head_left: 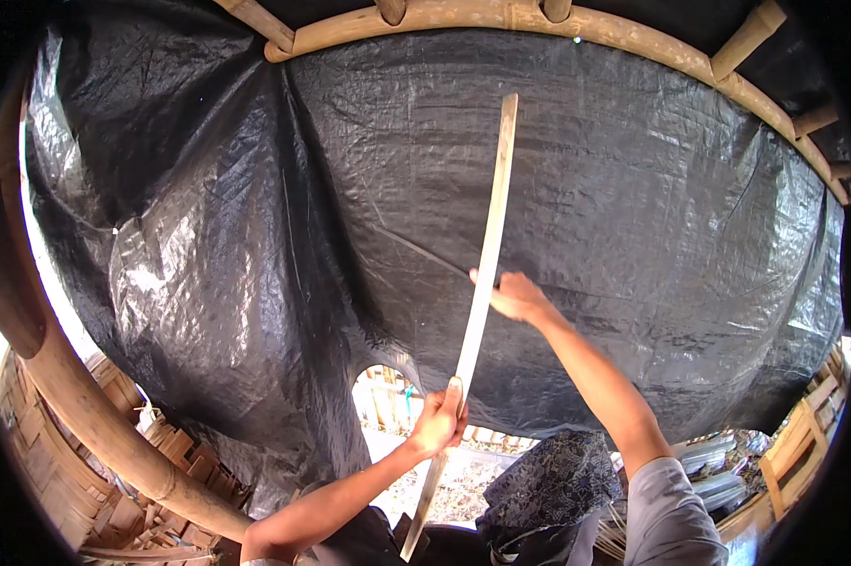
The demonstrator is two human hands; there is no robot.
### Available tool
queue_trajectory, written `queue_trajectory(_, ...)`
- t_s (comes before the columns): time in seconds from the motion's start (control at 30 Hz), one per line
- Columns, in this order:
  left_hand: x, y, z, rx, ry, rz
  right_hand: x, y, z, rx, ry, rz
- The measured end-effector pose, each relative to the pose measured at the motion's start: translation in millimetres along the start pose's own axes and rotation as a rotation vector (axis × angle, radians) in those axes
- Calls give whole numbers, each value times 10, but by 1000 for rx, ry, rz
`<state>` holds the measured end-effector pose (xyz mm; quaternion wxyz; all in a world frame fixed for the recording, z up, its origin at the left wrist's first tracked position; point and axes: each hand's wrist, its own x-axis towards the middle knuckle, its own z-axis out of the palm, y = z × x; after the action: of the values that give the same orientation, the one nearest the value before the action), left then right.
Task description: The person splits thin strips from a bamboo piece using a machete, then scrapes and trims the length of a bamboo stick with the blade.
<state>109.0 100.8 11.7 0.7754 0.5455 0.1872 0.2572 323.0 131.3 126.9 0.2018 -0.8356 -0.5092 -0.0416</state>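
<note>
A long, pale bamboo strip (pixel 487 269) rises slantwise in front of me, its top leaning slightly right. My left hand (pixel 437 423) is closed around its lower part, thumb lying along the strip. Higher up, my right hand (pixel 520 297) is closed at the strip's right side, gripping a knife whose handle is mostly hidden. Its long, thin dark blade (pixel 423 252) points up and left, crossing behind the strip. Whether the blade touches the strip, I cannot tell. The strip's lower end (pixel 414 538) runs down past my left hand between my legs.
A black plastic sheet (pixel 614 208) hangs as a wall ahead, with a hole low in it. A bamboo beam (pixel 444 14) arches above. At left slants a thick bamboo pole (pixel 114 424) beside bamboo scraps (pixel 185 453). Patterned dark cloth (pixel 553 486) covers my lap.
</note>
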Motion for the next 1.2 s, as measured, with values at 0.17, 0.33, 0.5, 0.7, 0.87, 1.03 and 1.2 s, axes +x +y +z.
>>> queue_trajectory(0.17, 51, 115, -246, -68, 26, 90, -575, 321, 742, -42, -452, 118)
queue_trajectory(0.33, 167, 63, -565, 14, 82, 258, -882, 748, 1295, -533, -735, -224)
queue_trajectory(0.5, 225, 62, -713, 51, 169, 258, -1001, 1216, 1815, -708, -915, -367)
queue_trajectory(0.7, 287, 46, -760, 115, 104, 336, -949, 1098, 1906, -647, -1050, -267)
queue_trajectory(0.87, 294, 75, -747, 221, 143, 271, -852, 980, 1782, -458, -1235, -74)
queue_trajectory(1.03, 294, 3, -808, 188, 166, 226, -818, 1007, 1545, -500, -1093, -96)
queue_trajectory(1.2, 232, 52, -840, 93, 95, 217, -711, 1339, 1671, -414, -1173, 26)
